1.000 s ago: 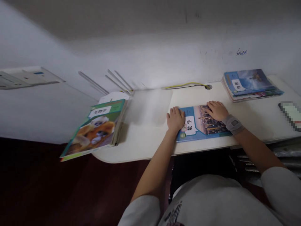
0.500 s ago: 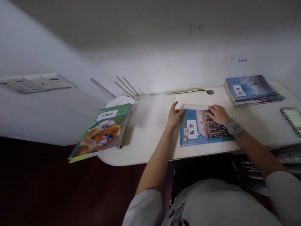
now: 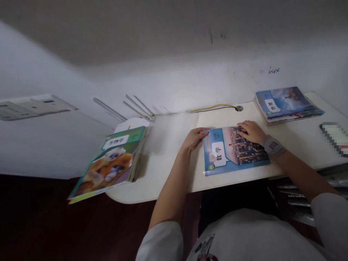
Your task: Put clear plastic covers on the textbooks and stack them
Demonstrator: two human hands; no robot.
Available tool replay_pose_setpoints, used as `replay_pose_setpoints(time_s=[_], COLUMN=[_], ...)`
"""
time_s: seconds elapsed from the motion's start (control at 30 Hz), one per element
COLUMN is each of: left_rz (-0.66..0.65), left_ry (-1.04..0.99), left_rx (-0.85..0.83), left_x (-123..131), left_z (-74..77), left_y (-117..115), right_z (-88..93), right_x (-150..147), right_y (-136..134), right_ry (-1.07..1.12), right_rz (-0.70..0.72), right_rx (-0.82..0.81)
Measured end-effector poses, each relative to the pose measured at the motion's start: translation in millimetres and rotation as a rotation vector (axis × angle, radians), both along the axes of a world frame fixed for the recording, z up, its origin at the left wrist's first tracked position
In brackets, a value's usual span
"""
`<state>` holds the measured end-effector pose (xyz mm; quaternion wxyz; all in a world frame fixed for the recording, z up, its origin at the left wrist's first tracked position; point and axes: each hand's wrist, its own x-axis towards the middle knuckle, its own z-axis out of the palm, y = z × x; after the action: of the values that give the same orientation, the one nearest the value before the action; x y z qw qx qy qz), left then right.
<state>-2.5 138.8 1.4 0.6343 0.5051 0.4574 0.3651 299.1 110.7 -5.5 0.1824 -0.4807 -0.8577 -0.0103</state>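
Note:
A blue mathematics textbook (image 3: 217,165) with a city-skyline cover lies in front of me on the white desk. My left hand (image 3: 194,139) is closed on its upper left corner, thumb on the cover and fingers at the edge. At the far edge, toward the right, my right hand (image 3: 252,132) grips the same book, its thumb on the cover and its fingers reaching over the edge. The undersides of both hands' fingers are partly hidden. A grey band (image 3: 272,146) is around my right wrist.
On the left, a stack of books topped by a green biology textbook (image 3: 108,163) overhangs the desk (image 3: 163,170). A stack topped by a blue physics textbook (image 3: 285,101) sits at the back right, near a phone-like device (image 3: 334,136). A yellow cable (image 3: 212,107) enters a desk hole.
My left hand has gone from spread fingers at the mathematics textbook's corner to a closed hold on it. The book's left end has turned slightly toward me. The whole view has shifted a little.

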Motion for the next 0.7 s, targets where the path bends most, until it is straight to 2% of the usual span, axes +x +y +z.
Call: replay_pose_setpoints(time_s=[0.2, 0.3, 0.37, 0.5, 0.6, 0.7], left_rz=[0.087, 0.124, 0.133, 0.17, 0.207, 0.231], left_ry=[0.303, 0.309, 0.241, 0.077, 0.043, 0.085], left_rx=[0.219, 0.293, 0.269, 0.123, 0.064, 0.043], left_x=[-3, -2, 0, 3, 5, 7], left_z=[19.6, 23.1, 23.6, 23.1, 19.5, 10.9], left_y=[-17, -28, -32, -36, -34, -26], right_z=[17.3, 20.1, 22.7, 33.1, 37.7, 31.2], right_x=[8, 17, 25, 41, 50, 54], right_y=[-17, -25, -26, -24, -18, -9], right_ry=[-0.135, -0.199, -0.177, 0.057, 0.298, 0.508], right_rz=[0.054, 0.091, 0.091, 0.045, -0.098, -0.241], right_rx=[0.074, 0.077, 0.058, -0.048, -0.149, -0.235])
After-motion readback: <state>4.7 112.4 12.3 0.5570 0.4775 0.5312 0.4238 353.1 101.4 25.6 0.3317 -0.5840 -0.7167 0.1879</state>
